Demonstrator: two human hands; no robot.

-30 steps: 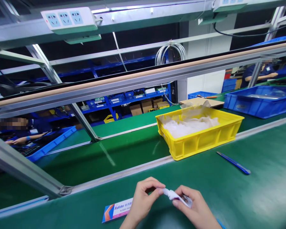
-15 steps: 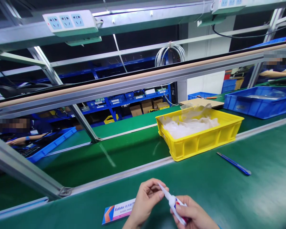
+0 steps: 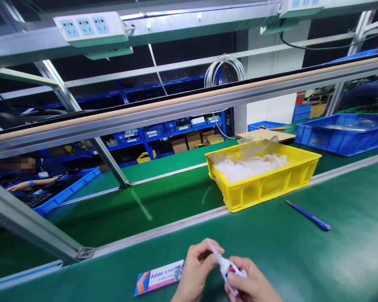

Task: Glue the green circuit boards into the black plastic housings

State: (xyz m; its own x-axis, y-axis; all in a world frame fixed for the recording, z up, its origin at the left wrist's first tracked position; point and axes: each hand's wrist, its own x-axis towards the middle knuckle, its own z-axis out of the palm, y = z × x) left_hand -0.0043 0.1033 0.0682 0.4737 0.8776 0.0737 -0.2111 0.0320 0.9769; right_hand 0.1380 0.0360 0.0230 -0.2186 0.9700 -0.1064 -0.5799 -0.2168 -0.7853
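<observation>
At the bottom edge of the head view my right hand point(image 3: 253, 285) grips a small white tube point(image 3: 228, 268) with a red and blue label, its long nozzle pointing up and left. My left hand point(image 3: 197, 270) has its fingertips pinched on the nozzle tip. Both hands hover just above the green bench mat. The tube's flat printed carton point(image 3: 159, 277) lies on the mat just left of my left hand.
A yellow bin point(image 3: 264, 186) with clear plastic bags stands beyond the hands on the conveyor's edge. A blue pen-like tool point(image 3: 308, 215) lies right of it. A blue tray point(image 3: 343, 134) sits far right. A slanted metal frame post point(image 3: 34, 228) crosses the left. Co-workers sit behind.
My right hand turned the tube from lying flat to pointing its nozzle up and left, and both hands slid slightly right and down. My left fingers stayed at the tip.
</observation>
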